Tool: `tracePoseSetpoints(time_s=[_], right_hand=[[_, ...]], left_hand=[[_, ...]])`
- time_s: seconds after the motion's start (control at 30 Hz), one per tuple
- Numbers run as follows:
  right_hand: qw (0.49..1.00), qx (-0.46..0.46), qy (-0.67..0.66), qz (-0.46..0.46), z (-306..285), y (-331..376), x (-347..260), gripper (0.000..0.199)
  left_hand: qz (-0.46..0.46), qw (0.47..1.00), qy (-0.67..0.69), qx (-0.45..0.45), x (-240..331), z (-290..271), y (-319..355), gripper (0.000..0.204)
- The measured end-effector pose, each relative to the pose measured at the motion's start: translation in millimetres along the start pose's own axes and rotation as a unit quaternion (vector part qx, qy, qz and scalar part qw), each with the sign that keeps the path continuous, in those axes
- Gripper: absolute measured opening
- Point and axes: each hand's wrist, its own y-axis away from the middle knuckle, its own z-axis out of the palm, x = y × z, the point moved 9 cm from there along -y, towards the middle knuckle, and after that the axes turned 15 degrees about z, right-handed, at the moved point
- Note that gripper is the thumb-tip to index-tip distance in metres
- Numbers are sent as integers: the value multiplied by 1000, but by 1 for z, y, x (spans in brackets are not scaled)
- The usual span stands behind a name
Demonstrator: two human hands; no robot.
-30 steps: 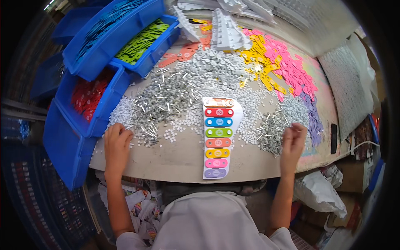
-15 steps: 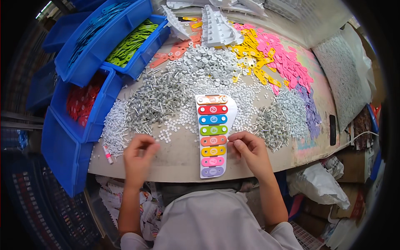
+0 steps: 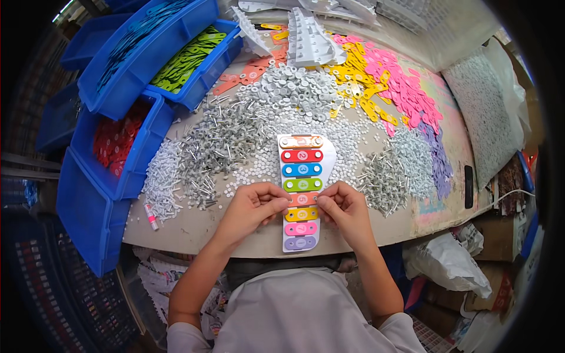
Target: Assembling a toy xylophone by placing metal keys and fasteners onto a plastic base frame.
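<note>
A toy xylophone [image 3: 302, 214] with coloured bars on a white base lies upright before me near the table's front edge. White round caps sit on both ends of its upper bars; the lower bars show small dark holes at their ends. My left hand [image 3: 250, 210] pinches at the left end of the orange bar [image 3: 302, 200], thumb and forefinger together. At that bar's right end, my right hand [image 3: 349, 213] is closed in a similar pinch. Whatever is between the fingertips of either hand is too small or hidden to make out.
Metal pins [image 3: 212, 144], white pins [image 3: 160, 176] and white caps [image 3: 297, 88] are heaped beyond the hands. More metal pins [image 3: 384, 179] lie right, near pink bars [image 3: 406, 88] and purple bars [image 3: 438, 156]. Blue bins [image 3: 150, 156] line the left. A dark phone-like object [image 3: 468, 187] lies right.
My left hand has moved right, from the bare table to the orange bar's left end, and its fingers have closed. The right hand has shifted slightly left onto the bar's right end.
</note>
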Motion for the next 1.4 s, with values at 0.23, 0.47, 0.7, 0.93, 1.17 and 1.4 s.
tracePoseSetpoints(time_s=[0.23, 0.47, 0.7, 0.93, 1.17, 1.4], right_hand=[[997, 26, 32, 61, -7, -9, 14, 27], [992, 10, 70, 100, -2, -14, 20, 33], [985, 9, 131, 110, -3, -20, 24, 33], [988, 42, 115, 93, 3, -14, 16, 33], [855, 351, 324, -201, -112, 28, -40, 26], [607, 510, 536, -291, -209, 53, -70, 15]], left_hand=[[52, 993, -106, -18, -2, 2, -8, 38], [-33, 993, -109, -41, -15, 12, -20, 61], [11, 994, -87, -68, -24, 12, -25, 55], [32, 988, -116, -92, -25, 8, -27, 53], [147, 935, -303, 108, 48, -42, 27, 34], [217, 680, -653, 252, 115, -139, 97, 11]])
